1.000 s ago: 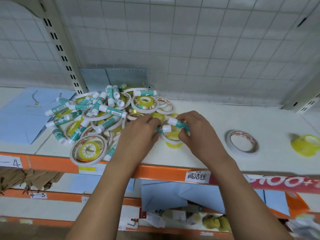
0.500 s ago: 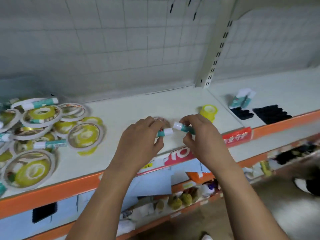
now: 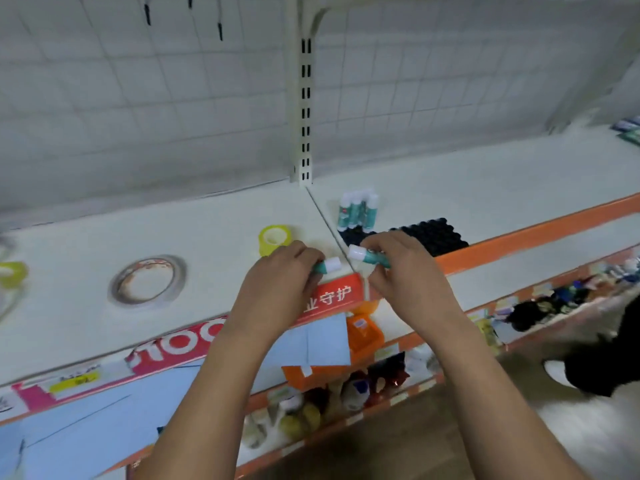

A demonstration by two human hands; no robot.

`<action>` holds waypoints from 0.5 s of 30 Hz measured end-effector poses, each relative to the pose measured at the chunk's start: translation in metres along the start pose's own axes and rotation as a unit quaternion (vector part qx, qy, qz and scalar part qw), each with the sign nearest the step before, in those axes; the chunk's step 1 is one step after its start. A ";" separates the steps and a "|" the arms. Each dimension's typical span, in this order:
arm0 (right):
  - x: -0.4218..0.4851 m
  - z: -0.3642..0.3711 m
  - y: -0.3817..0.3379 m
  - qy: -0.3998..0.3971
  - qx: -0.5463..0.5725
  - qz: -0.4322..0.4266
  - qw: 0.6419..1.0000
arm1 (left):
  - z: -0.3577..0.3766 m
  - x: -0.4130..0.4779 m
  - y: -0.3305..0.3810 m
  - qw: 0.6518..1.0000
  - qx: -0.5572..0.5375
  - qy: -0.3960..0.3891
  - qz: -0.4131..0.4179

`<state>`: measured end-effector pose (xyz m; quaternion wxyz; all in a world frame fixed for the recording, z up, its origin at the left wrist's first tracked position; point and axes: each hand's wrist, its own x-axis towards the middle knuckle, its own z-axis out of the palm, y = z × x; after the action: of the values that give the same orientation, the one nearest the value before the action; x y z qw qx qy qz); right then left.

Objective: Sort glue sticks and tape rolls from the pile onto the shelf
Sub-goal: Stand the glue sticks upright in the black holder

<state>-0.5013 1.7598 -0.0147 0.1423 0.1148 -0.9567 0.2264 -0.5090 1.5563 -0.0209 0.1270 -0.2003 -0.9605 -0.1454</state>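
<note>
My left hand (image 3: 280, 277) grips a teal glue stick (image 3: 327, 265) with its white cap pointing right. My right hand (image 3: 403, 268) grips another teal glue stick (image 3: 365, 255), white cap pointing left. Both hands hover over the front edge of the white shelf (image 3: 207, 230), near the seam between two shelf boards. A group of glue sticks (image 3: 356, 209) stands upright just beyond my right hand. A flat white tape roll (image 3: 147, 280) lies to the left, and a yellow tape roll (image 3: 273, 240) sits behind my left hand. Another yellow roll (image 3: 12, 273) shows at the far left edge.
A black studded mat (image 3: 429, 233) lies beside the standing glue sticks. A slotted upright post (image 3: 304, 98) rises from the shelf's back. An orange rail with a red label strip (image 3: 332, 296) edges the shelf. Lower shelves hold blue sheets (image 3: 311, 341) and assorted goods.
The view has swung right, away from the pile, which is now out of sight. Both hands carried their glue sticks rightward to the shelf seam, close to the standing glue sticks.
</note>
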 end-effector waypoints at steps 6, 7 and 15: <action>0.018 0.003 0.031 -0.025 0.020 -0.009 0.999 | 0.018 0.017 0.017 0.998 -0.015 -0.037 -0.042; 0.021 0.003 0.034 -0.029 0.023 -0.011 0.999 | 0.020 0.020 0.017 0.998 -0.018 -0.042 -0.046; 0.038 0.012 0.038 -0.044 0.017 -0.024 0.999 | 0.033 0.046 0.016 0.987 -0.124 -0.093 -0.051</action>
<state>-0.5498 1.7813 -0.0278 0.1040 0.1502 -0.9550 0.2339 -0.5493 1.5973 -0.0341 0.0042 -0.1783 -0.9516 -0.2501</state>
